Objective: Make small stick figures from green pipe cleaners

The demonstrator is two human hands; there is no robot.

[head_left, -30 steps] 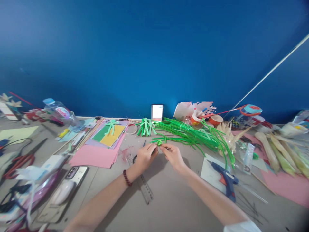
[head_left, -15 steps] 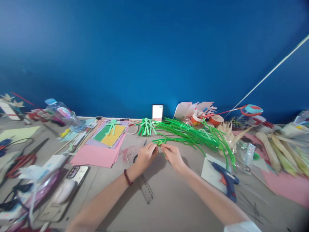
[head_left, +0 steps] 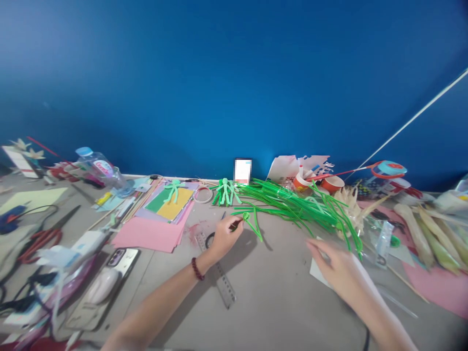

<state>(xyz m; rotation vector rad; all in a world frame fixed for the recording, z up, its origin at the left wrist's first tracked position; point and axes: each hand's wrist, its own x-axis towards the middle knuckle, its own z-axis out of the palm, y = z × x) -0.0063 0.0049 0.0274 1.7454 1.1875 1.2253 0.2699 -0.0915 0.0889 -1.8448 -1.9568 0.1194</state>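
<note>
My left hand, with a dark beaded bracelet on the wrist, pinches a green pipe cleaner piece. A small coiled loop shows at the fingertips, and bent ends stick out to the right. A clear ruler lies on the table below this wrist. My right hand is apart from the piece, over a white card at the right. Its thumb and fingers are stretched out with a gap between them, and I see nothing in them. The blue glue gun there is hidden behind this hand.
Loose green pipe cleaners lie at the back, beside green pipe cleaner figures. Pink paper, a phone with a white mouse, scissors and a bottle stand left. Corn husks lie right.
My right hand has let go of the pipe cleaner piece and moved right, over the glue gun's spot. My left hand still pinches the piece, whose bent ends now show. The view has shifted slightly.
</note>
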